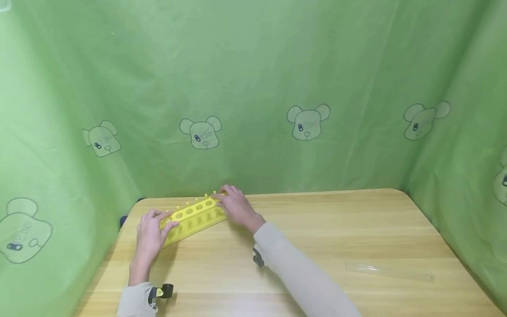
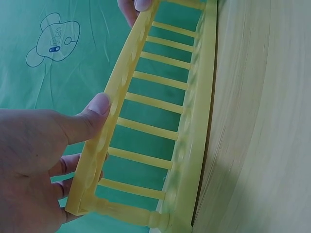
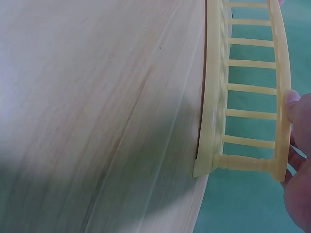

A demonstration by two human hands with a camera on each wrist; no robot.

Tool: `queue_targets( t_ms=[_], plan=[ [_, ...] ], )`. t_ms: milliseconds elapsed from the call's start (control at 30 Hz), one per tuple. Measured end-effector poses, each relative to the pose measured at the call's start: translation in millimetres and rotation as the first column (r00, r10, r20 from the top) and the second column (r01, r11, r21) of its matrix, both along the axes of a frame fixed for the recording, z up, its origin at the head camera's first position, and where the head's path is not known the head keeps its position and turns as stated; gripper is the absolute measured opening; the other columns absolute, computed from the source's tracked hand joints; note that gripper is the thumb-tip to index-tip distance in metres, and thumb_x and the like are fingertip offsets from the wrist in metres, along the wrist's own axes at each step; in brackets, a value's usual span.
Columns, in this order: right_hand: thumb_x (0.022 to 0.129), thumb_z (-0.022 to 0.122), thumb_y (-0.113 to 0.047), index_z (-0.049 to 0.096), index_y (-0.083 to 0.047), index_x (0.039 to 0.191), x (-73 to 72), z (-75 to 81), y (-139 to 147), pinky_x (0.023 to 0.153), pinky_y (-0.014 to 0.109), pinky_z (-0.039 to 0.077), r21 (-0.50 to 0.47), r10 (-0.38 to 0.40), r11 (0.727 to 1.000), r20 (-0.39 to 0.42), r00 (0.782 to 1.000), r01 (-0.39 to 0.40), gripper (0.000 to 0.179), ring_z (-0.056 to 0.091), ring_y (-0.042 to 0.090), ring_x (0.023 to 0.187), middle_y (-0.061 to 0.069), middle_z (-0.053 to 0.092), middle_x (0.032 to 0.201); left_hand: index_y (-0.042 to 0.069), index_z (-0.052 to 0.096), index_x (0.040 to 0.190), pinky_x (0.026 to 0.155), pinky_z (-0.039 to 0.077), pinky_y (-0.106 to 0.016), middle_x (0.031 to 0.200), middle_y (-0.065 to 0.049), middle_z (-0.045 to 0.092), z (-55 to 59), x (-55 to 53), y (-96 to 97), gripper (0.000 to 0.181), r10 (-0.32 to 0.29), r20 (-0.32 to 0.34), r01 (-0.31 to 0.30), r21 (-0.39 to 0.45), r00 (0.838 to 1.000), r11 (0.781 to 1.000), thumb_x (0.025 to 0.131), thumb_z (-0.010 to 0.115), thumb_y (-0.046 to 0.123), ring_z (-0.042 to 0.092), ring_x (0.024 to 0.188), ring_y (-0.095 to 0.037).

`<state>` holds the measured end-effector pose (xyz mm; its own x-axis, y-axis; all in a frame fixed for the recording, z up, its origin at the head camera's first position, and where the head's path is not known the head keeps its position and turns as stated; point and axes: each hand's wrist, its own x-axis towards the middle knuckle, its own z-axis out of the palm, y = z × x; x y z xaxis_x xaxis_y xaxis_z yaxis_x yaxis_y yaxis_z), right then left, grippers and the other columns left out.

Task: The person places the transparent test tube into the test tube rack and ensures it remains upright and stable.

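Observation:
A yellow plastic test tube rack (image 1: 196, 222) stands at the table's back left, set at a slant, with a row of round holes along its top and short pegs behind them. My left hand (image 1: 149, 233) grips the near left end of its top rail, thumb in front and fingers behind. The right hand (image 1: 236, 206) holds the far right end of the same rail. In the left wrist view the left thumb (image 2: 99, 104) presses the rail's side. The right wrist view shows the rack's base (image 3: 210, 121) low along the wooden surface and the right thumb (image 3: 291, 97) on the rail.
A long clear glass tube (image 1: 390, 272) lies on the right part of the wooden table (image 1: 317, 229). Green curtains (image 1: 253, 88) with bear-head prints hang behind and at both sides. The rack is close to the table's back left edge.

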<state>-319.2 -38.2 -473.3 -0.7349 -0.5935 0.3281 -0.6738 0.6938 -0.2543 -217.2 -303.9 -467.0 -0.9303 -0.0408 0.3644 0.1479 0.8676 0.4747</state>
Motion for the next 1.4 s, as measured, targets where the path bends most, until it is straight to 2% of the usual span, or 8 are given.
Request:
queue_targets(
  t_ms=[733, 967, 1400],
  plan=[
    [0.104, 0.058, -0.025, 0.063, -0.016, 0.14, 1.3, -0.3, 6, 0.111, 0.041, 0.042, -0.044, -0.014, 0.999, -0.004, 1.0, 0.014, 0.037, 0.051, 0.026, 0.127, 0.01, 0.057, 0.137, 0.001, 0.069, 0.129, 0.097, 0.038, -0.059, 0.121, -0.024, 0.059, 6.4, -4.7, 3.7, 0.043, -0.023, 0.044, 0.022, 0.014, 0.999, 1.0, 0.092, 0.079, 0.022, 0.05, 0.114, -0.044],
    [0.104, 0.059, -0.026, 0.064, -0.017, 0.139, 3.3, -3.5, 9, 0.11, 0.041, 0.041, -0.076, -0.027, 0.997, 0.002, 1.0, 0.027, 0.037, 0.051, 0.026, 0.127, 0.01, 0.057, 0.137, 0.001, 0.069, 0.128, 0.098, 0.037, -0.059, 0.12, -0.023, 0.059, 7.3, -4.4, 4.2, 0.043, -0.04, 0.045, 0.039, 0.021, 0.998, 0.999, 0.092, 0.078, 0.022, 0.049, 0.114, -0.044],
    [0.104, 0.058, -0.028, 0.061, -0.02, 0.142, 8.9, -7.6, 10, 0.106, 0.039, 0.043, -0.075, -0.045, 0.996, 0.003, 0.999, 0.045, 0.039, 0.05, 0.024, 0.127, 0.01, 0.057, 0.138, 0.001, 0.07, 0.126, 0.096, 0.038, -0.059, 0.118, -0.022, 0.06, 6.9, -1.8, 3.4, 0.042, -0.049, 0.029, 0.049, 0.019, 0.998, 0.999, 0.09, 0.08, 0.021, 0.05, 0.112, -0.044]
  ],
)
